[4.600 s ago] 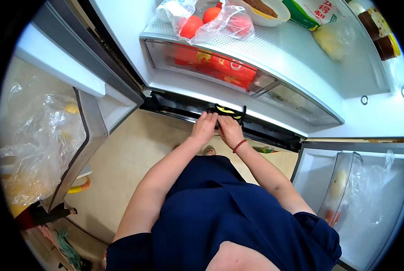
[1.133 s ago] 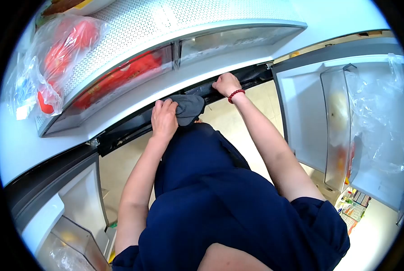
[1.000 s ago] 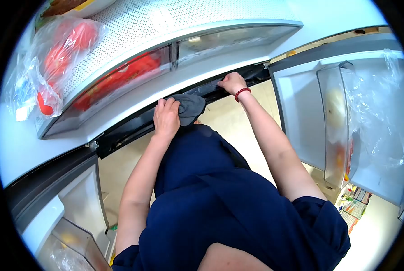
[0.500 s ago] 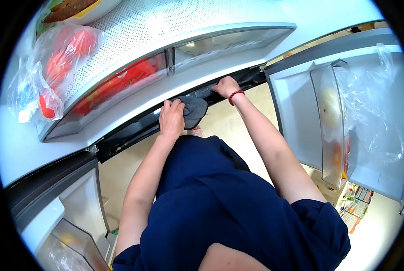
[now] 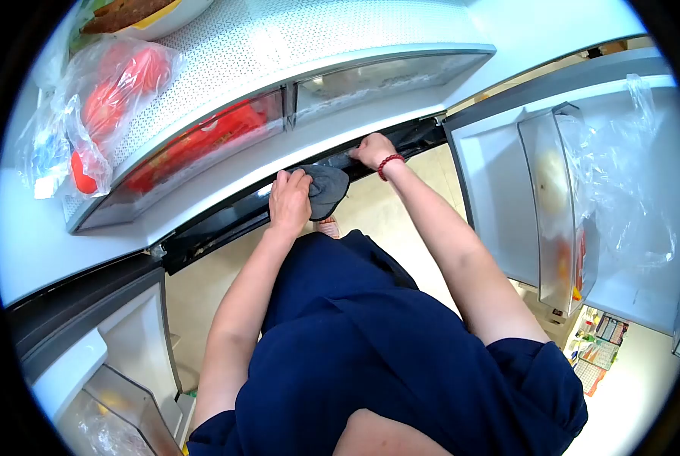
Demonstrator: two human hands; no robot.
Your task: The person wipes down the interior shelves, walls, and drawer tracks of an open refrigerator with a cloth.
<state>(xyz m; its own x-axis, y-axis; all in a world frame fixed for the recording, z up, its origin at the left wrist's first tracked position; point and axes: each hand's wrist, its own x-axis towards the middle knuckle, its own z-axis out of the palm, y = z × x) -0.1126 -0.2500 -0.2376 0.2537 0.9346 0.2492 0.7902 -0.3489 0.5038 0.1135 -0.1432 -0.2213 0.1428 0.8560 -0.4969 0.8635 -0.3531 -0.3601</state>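
Observation:
My left hand (image 5: 290,202) is closed on the edge of a dark grey cloth cap-like item (image 5: 327,190), at the black strip (image 5: 241,207) below the fridge compartment. To the right, my right hand (image 5: 374,151), with a red bead bracelet (image 5: 389,163) at the wrist, rests at the same strip. Its fingers are curled together, and what they hold, if anything, is too small to make out. Just above both hands runs the white lower edge of the fridge.
Overhead are clear drawers (image 5: 385,80) and a bag of red round items (image 5: 120,91) on the shelf. An open door with bins (image 5: 499,175) stands right, another door (image 5: 139,334) left. Pale floor (image 5: 423,220) lies below.
Since the earliest frame the view has swung right and my hands have moved apart; the grey item now shows by my left hand. Over the last second my right hand has shifted slightly left.

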